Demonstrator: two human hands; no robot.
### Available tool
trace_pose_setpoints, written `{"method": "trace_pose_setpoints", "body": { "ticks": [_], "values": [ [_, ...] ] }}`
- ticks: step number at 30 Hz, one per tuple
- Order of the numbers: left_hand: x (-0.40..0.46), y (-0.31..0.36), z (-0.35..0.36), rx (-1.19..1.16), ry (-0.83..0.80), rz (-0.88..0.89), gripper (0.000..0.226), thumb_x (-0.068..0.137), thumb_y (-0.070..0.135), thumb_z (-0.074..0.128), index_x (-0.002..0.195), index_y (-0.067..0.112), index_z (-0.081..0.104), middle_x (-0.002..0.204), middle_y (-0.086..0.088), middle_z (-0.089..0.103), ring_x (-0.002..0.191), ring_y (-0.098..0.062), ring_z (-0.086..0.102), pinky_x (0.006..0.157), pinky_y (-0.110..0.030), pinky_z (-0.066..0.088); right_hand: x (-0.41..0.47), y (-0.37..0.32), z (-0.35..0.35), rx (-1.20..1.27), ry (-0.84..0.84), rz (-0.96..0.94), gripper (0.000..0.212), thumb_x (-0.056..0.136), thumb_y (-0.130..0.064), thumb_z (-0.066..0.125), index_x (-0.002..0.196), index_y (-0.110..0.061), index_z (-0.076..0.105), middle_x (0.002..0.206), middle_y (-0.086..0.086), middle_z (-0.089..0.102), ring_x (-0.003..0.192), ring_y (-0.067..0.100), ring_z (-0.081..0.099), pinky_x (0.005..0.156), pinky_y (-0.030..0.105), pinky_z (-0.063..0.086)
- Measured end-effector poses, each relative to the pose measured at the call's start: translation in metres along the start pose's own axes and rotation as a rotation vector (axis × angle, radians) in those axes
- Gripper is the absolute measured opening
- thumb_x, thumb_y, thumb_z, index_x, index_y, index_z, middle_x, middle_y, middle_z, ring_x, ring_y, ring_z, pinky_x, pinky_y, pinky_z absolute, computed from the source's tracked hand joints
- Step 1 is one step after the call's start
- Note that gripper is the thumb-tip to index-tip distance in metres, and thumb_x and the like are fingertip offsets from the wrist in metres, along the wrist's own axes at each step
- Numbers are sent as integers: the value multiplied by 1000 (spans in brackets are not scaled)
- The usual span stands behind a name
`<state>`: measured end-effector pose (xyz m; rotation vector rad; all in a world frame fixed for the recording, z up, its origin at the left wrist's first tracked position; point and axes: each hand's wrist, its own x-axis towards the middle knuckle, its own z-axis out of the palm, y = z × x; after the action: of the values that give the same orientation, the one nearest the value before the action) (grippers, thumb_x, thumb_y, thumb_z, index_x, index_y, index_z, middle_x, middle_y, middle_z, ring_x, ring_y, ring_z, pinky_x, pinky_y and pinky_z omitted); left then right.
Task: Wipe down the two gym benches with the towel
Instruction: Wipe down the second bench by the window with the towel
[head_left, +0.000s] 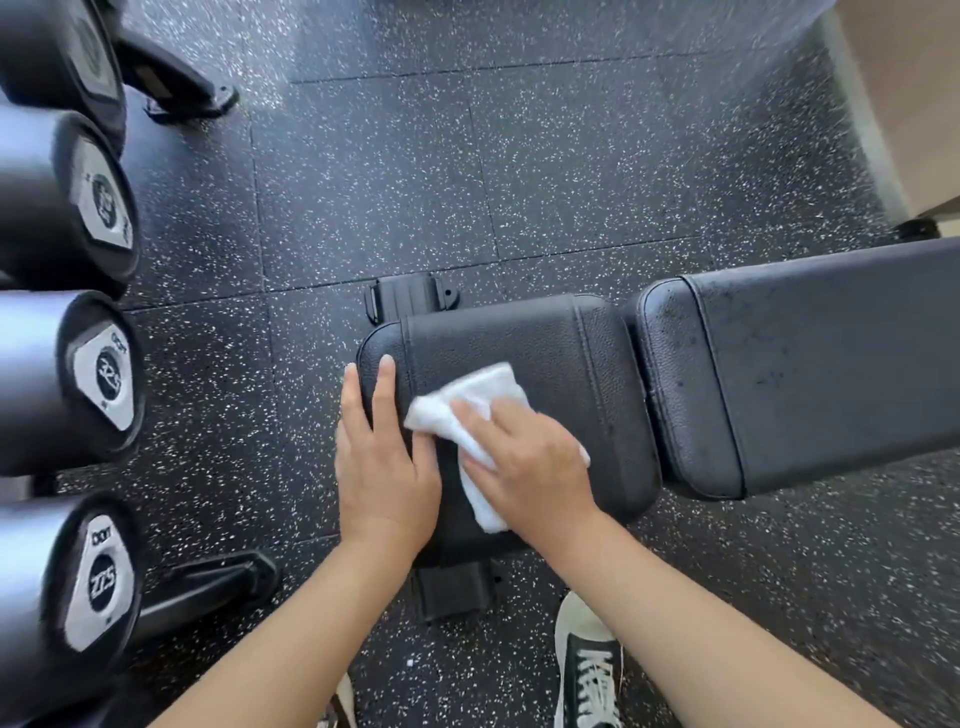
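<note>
Closest in you've got a black and white sneaker (589, 670) planted on the speckled rubber floor (389, 182), so the person is standing right at the end of the bench, leaning over it. Both forearms reach forward onto the seat pad (545, 343), which is the surface getting cleaned at the moment. The left hand (384, 457) lies flat with fingers straight over the pad's left edge, holding nothing; my guess is it's just bracing the bench or steadying the person's weight while the other one scrubs. The right hand (524, 467) is spread flat on top of the white towel (470, 410), fingers mostly straight and pressing it down rather than gripping it, which makes sense for wiping since you cover more of the pad that way. The towel is bunched up on the middle-left of the seat pad, part of it sticking out past the fingertips and part trailing back under the wrist. Just beyond, across a small gap, is the longer back pad (810, 374), and it looks spotted with marks or droplets, so I'd say it hasn't been wiped yet. Only this one bench is in view, so the task seems early on. Off to the left is a row of dumbbells (98, 374) on a rack, ends facing the camera. No containers anywhere that I can see.
</note>
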<state>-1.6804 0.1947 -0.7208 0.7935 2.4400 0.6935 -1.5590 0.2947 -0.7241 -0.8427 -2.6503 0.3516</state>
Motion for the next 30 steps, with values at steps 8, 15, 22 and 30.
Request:
{"method": "trace_pose_setpoints", "body": {
  "ticks": [8, 15, 22, 30],
  "values": [
    [20, 21, -15, 417, -44, 368, 66, 102, 19, 52, 164, 12, 31, 173, -13, 19, 161, -35, 15, 128, -60, 20, -36, 100, -48, -106, 46, 204, 36, 87, -22, 67, 122, -26, 75, 77, -1, 55, 58, 23, 56, 48, 34, 49],
    [35, 54, 32, 472, 34, 405, 65, 97, 30, 38, 161, 16, 40, 171, -9, 32, 161, -31, 22, 130, -59, 12, 36, 77, -21, 23, 144, 419, 38, 87, -24, 73, 125, -22, 73, 87, 2, 64, 69, 26, 63, 53, 34, 46],
    [37, 47, 41, 479, 119, 437, 65, 95, 32, 42, 159, 18, 41, 170, -6, 32, 160, -28, 22, 131, -56, 10, -110, 89, -41, 122, 122, 400, 47, 89, -17, 69, 136, -20, 68, 82, -5, 50, 64, 16, 49, 59, 27, 46],
    [38, 48, 44, 494, 133, 425, 67, 92, 31, 44, 157, 16, 43, 169, -8, 34, 159, -32, 25, 130, -57, 12, -26, 93, -29, 28, 154, 456, 40, 87, -27, 62, 124, -20, 75, 85, 2, 64, 62, 26, 60, 46, 36, 47]
  ]
}}
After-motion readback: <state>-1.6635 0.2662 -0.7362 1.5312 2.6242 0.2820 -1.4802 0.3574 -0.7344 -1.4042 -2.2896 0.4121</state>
